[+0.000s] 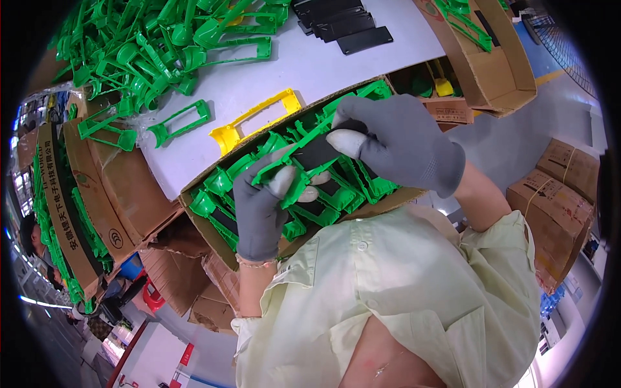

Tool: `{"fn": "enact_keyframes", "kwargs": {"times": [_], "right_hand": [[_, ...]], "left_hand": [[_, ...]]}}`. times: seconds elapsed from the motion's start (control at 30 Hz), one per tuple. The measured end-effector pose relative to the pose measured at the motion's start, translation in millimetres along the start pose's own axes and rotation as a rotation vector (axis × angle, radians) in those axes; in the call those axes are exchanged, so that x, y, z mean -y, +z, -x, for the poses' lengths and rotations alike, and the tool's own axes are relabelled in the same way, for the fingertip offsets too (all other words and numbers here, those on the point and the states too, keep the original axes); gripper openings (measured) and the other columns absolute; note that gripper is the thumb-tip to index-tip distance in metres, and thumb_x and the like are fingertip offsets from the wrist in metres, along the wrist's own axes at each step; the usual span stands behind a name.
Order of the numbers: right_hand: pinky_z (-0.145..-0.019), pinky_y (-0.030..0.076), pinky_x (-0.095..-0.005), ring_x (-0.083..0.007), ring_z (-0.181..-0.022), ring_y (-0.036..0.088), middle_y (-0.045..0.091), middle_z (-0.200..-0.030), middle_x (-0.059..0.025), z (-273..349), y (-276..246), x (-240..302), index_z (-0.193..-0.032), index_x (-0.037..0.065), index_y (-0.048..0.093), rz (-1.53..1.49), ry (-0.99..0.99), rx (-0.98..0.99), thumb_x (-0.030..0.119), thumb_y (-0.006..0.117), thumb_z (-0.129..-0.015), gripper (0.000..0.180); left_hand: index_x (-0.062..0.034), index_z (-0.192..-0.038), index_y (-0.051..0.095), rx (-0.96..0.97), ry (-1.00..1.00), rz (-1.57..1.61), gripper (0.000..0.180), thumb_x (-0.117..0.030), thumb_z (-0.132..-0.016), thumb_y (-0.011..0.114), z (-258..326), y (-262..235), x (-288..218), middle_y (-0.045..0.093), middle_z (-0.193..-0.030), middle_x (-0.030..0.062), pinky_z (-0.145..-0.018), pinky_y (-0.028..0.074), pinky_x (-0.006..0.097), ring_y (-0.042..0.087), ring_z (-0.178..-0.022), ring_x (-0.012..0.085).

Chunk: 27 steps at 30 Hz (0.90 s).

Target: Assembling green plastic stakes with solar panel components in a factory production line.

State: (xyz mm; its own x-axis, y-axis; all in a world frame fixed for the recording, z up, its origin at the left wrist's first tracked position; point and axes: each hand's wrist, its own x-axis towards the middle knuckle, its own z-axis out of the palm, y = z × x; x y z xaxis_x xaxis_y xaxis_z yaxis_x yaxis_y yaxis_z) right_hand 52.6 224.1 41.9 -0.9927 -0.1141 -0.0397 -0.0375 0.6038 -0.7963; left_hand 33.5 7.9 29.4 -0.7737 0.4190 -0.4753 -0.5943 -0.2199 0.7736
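Both my hands wear grey gloves with pale fingertips, above an open cardboard box (414, 193) packed with green plastic frames, several with black plates in them. My left hand (264, 204) is closed around the end of a green plastic frame (299, 187). With thumb and fingers, my right hand (394, 139) pinches a black plate (315, 152) that lies against that same frame; its far end is hidden by the hand. Just beyond the box, a yellow plastic frame (255, 115) and a single green frame (182, 123) lie on the white table.
A heap of green frames (149, 58) covers the table's far left. Black plates (343, 26) are stacked at the back. Cardboard boxes stand at left (107, 187), far right (495, 71) and on the floor at right (553, 207). A fan (563, 45) is beyond.
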Motion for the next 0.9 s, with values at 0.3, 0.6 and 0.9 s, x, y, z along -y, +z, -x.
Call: {"fn": "enact_keyframes", "kwargs": {"times": [0.3, 0.6, 0.9], "right_hand": [[-0.057, 0.049, -0.0347, -0.0295, -0.065, 0.064, 0.065, -0.073, -0.0104, 3, 5, -3, -0.096, 0.007, 0.055, 0.183, -0.015, -0.029, 0.033, 0.062, -0.086, 0.029], [-0.063, 0.049, -0.0314, -0.0199, -0.070, 0.064, 0.064, -0.070, -0.0054, 8, -14, -7, -0.109, 0.010, 0.053, 0.406, -0.008, -0.389, 0.043, 0.067, -0.080, 0.046], [-0.050, 0.047, -0.0220, -0.0097, -0.053, 0.061, 0.062, -0.066, -0.0055, 9, -10, -23, -0.092, 0.003, 0.056, -0.406, 0.337, 0.191, 0.016, 0.068, -0.082, 0.020]], "left_hand": [[0.0097, -0.115, 0.055, -0.056, -0.019, -0.060, 0.033, -0.005, -0.086, 0.058, 0, 7, -1, 0.064, -0.098, 0.0196, -0.061, 0.058, 0.029, 0.069, -0.079, 0.0298], [0.0097, -0.111, 0.057, -0.166, 0.010, -0.172, 0.031, -0.005, -0.084, 0.061, 9, 16, -8, 0.066, -0.092, 0.0166, -0.055, 0.054, 0.024, 0.069, -0.074, 0.0242], [0.0089, -0.109, 0.058, -0.162, -0.010, -0.248, 0.030, -0.005, -0.082, 0.060, 9, 16, 4, 0.065, -0.087, 0.0153, -0.049, 0.050, 0.023, 0.067, -0.066, 0.0240]]}}
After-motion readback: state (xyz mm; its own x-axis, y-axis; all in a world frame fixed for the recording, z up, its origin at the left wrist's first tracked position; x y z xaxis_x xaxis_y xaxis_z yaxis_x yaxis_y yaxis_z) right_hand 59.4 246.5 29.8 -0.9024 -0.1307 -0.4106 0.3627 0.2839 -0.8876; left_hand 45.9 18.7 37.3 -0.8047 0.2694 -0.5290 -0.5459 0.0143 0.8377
